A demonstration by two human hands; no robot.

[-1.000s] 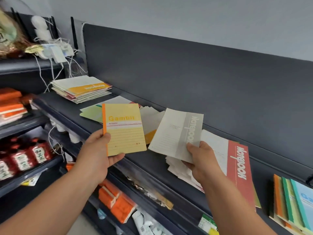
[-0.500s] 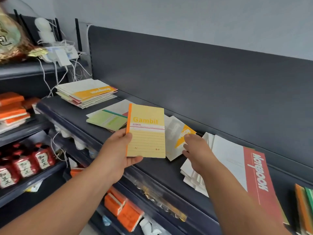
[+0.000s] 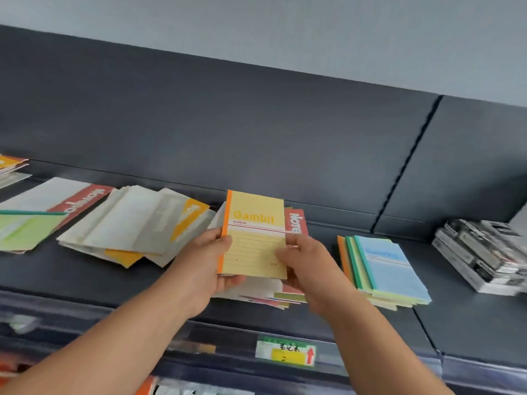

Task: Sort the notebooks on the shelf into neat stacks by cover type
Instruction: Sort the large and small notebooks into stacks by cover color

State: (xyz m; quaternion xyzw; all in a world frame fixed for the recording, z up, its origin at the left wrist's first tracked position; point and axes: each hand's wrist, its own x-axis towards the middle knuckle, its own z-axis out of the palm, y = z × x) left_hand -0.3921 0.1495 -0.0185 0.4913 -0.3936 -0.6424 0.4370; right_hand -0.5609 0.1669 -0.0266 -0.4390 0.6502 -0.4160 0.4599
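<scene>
Left hand [image 3: 204, 263] fingers [image 3: 225, 242] closed on orange spine edge of yellow notebook [image 3: 255, 235]; right hand [image 3: 309, 266] fingers [image 3: 281, 253] pinch its opposite edge. Cover pale yellow, ruled lines, "Gambit" in orange, held upright above red-banded pile [image 3: 296, 223]. Blue-topped stack [image 3: 385, 266] just right, loose white covers [image 3: 134, 223] left, all on dark shelf [image 3: 85, 277].

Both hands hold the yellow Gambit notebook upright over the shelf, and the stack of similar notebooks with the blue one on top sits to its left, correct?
Not quite. The head view shows the blue-topped stack to the right of the Gambit notebook, not the left. The left hand and right hand do hold it upright over the shelf.
</scene>
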